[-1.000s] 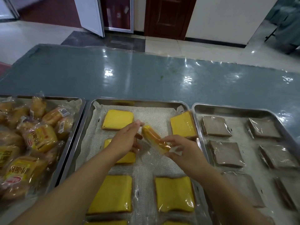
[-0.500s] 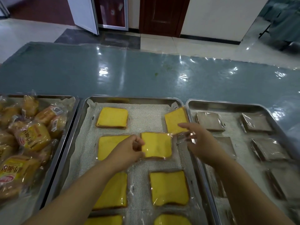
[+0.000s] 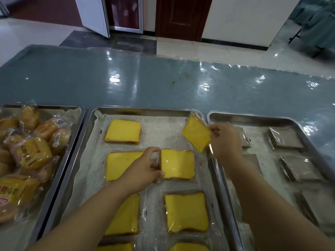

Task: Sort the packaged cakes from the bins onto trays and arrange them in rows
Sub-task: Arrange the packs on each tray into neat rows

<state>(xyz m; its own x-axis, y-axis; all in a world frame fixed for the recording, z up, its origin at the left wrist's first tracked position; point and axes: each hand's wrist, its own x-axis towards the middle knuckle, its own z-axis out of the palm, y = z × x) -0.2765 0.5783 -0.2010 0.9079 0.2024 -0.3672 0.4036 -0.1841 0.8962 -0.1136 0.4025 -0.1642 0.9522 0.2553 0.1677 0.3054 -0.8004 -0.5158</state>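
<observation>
Head: left fingers (image 3: 152,150) pinch flat cake (image 3: 178,163); right fingers (image 3: 214,129), partly hidden, pinch tilted cake (image 3: 195,135).

Right grip (image 3: 224,140) is pinching a tilted yellow cake (image 3: 195,135) over the far right corner of the middle tray (image 3: 145,110). Left grip (image 3: 145,171) is pinching the wrapper edge of a flat yellow cake (image 3: 178,163), second row.

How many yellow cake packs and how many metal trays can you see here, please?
Yellow cake packs: 8, two of them cut off by the bottom edge
Metal trays: 3
Total: 11
</observation>
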